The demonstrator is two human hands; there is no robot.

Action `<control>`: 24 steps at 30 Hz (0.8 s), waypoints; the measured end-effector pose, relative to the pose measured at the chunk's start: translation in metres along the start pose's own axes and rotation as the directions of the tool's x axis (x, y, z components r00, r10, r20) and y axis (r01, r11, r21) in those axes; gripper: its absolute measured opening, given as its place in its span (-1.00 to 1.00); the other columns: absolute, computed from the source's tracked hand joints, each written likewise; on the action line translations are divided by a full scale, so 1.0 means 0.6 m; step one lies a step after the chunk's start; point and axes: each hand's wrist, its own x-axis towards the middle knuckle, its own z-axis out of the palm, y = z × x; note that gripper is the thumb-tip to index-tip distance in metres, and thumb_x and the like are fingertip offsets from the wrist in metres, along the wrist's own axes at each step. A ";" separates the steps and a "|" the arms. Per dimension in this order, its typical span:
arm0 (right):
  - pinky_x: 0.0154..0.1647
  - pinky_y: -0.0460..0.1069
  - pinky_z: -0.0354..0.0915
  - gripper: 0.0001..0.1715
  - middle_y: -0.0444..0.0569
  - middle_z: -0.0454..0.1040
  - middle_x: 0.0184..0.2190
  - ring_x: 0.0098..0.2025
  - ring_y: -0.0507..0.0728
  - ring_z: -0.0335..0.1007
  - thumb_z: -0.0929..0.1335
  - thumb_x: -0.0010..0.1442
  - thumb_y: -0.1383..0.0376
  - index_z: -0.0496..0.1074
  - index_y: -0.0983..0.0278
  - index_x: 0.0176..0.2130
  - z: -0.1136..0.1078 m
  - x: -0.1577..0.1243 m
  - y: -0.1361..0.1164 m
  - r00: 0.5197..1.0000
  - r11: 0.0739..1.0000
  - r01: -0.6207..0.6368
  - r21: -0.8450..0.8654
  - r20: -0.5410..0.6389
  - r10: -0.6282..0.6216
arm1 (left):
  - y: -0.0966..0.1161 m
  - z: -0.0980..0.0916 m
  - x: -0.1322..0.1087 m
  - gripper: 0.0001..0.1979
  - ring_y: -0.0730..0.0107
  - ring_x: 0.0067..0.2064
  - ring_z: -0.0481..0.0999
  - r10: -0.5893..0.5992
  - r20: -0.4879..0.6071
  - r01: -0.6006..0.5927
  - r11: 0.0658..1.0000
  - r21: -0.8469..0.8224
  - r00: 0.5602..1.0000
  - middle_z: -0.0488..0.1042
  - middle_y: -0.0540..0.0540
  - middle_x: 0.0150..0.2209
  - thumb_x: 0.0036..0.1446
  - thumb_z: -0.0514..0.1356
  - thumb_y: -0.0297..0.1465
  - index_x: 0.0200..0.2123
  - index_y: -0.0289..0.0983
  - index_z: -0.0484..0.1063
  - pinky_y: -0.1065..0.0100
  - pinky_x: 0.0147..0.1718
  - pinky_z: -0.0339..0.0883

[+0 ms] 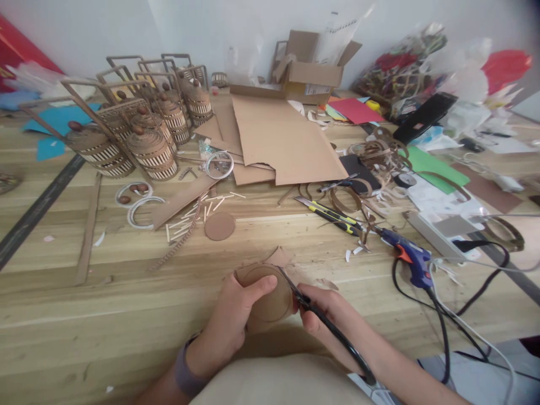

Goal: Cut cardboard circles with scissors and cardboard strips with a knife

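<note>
Low over the table's near edge, my left hand (pixel 236 301) grips a piece of brown cardboard (pixel 268 301), thumb on top and fingers hidden underneath. A circle is drawn on this cardboard. My right hand (pixel 327 309) is closed around black-handled scissors (pixel 324 318), whose blades lie at the cardboard's right side along the drawn line. A loose flap of the cardboard sticks up beyond the blades. Just ahead on the table lies a cut cardboard disc (pixel 220 226), beside several small wooden sticks (pixel 181 229).
Several lidded, handled cardboard baskets (pixel 152 154) stand at the back left. Large cardboard sheets (pixel 287 140) lie in the middle. To the right are yellow-black cutters (pixel 331 216), a blue glue gun (pixel 415 261) with cables, and curled cardboard strips (pixel 379 154). Tape rolls (pixel 145 212) lie left.
</note>
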 end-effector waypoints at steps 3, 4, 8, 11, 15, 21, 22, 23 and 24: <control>-0.51 -0.06 -0.06 -0.15 -0.23 0.09 -0.55 -0.51 0.03 -0.07 0.13 0.14 -0.48 0.27 0.22 -0.40 0.001 -0.001 -0.001 1.000 1.000 -0.003 0.015 -0.005 0.004 | -0.001 0.000 0.000 -0.75 0.08 -0.16 0.65 -0.001 0.006 0.001 1.000 -0.001 1.000 0.71 -0.15 -0.22 -0.07 0.43 -0.33 -0.27 -0.27 0.66 0.17 -0.04 0.46; -0.51 -0.06 -0.07 -0.16 -0.23 0.08 -0.55 -0.51 0.02 -0.08 0.13 0.15 -0.47 0.26 0.22 -0.41 0.002 -0.001 -0.002 1.000 1.000 -0.003 0.018 -0.005 0.003 | -0.001 0.000 0.000 -0.75 0.08 -0.15 0.65 -0.001 0.008 0.001 1.000 -0.007 1.000 0.71 -0.15 -0.21 -0.07 0.43 -0.33 -0.26 -0.27 0.66 0.18 -0.05 0.46; -0.51 -0.05 -0.06 -0.16 -0.22 0.09 -0.54 -0.50 0.03 -0.05 0.12 0.16 -0.47 0.24 0.22 -0.43 0.003 -0.002 -0.004 1.000 1.000 0.007 0.016 -0.016 -0.007 | -0.001 0.000 0.000 -0.71 0.07 -0.13 0.65 -0.024 0.005 0.024 0.999 -0.034 1.000 0.71 -0.14 -0.18 -0.10 0.45 -0.35 -0.24 -0.26 0.65 0.17 -0.04 0.46; -0.49 -0.05 -0.04 -0.16 -0.19 0.13 -0.53 -0.48 0.05 0.00 0.12 0.16 -0.47 0.25 0.22 -0.43 0.003 -0.003 -0.003 1.000 1.000 0.006 0.005 -0.022 -0.006 | -0.001 -0.001 0.001 -0.69 0.07 -0.15 0.66 -0.038 -0.009 0.038 0.998 -0.040 0.999 0.71 -0.15 -0.19 -0.12 0.46 -0.34 -0.24 -0.27 0.64 0.17 -0.04 0.45; -0.50 -0.06 -0.02 -0.15 -0.19 0.14 -0.53 -0.48 0.05 0.01 0.13 0.16 -0.46 0.27 0.23 -0.43 0.002 -0.004 0.001 1.000 1.000 0.004 0.000 -0.029 -0.004 | -0.002 -0.001 -0.001 -0.69 0.08 -0.13 0.65 -0.025 0.012 0.025 0.999 -0.029 1.000 0.71 -0.15 -0.18 -0.09 0.45 -0.34 -0.22 -0.28 0.64 0.18 -0.03 0.45; -0.50 -0.08 -0.02 -0.14 -0.19 0.15 -0.53 -0.48 0.04 0.01 0.14 0.14 -0.47 0.28 0.25 -0.43 0.001 -0.005 0.004 1.000 1.000 -0.024 -0.006 -0.018 0.024 | -0.001 -0.002 -0.001 -0.73 0.10 -0.14 0.65 -0.008 0.017 0.008 1.000 -0.015 1.000 0.71 -0.12 -0.19 -0.10 0.44 -0.36 -0.25 -0.26 0.66 0.20 -0.04 0.45; -0.50 -0.08 -0.03 -0.13 -0.20 0.14 -0.54 -0.48 0.04 0.00 0.14 0.14 -0.48 0.28 0.25 -0.43 0.000 -0.005 0.004 1.000 1.000 -0.027 -0.008 -0.016 0.027 | -0.002 -0.002 0.000 -0.74 0.10 -0.13 0.65 -0.009 0.023 0.009 1.000 -0.009 1.000 0.71 -0.12 -0.19 -0.09 0.44 -0.35 -0.25 -0.26 0.66 0.20 -0.04 0.45; -0.50 -0.08 -0.03 -0.13 -0.20 0.14 -0.54 -0.48 0.04 0.00 0.14 0.13 -0.48 0.28 0.25 -0.43 0.000 -0.006 0.004 0.999 1.000 -0.028 -0.008 -0.018 0.028 | -0.002 -0.002 0.000 -0.75 0.09 -0.13 0.65 -0.009 0.027 0.009 1.000 -0.004 1.000 0.71 -0.13 -0.19 -0.08 0.43 -0.35 -0.26 -0.27 0.66 0.20 -0.04 0.45; -0.50 -0.08 -0.02 -0.13 -0.20 0.14 -0.54 -0.47 0.04 0.00 0.15 0.13 -0.48 0.28 0.25 -0.43 0.000 -0.006 0.004 0.999 1.000 -0.029 -0.004 -0.016 0.029 | -0.001 -0.002 0.000 -0.75 0.08 -0.13 0.65 -0.008 0.027 0.008 1.000 -0.002 1.000 0.71 -0.14 -0.20 -0.08 0.43 -0.34 -0.27 -0.27 0.67 0.19 -0.05 0.45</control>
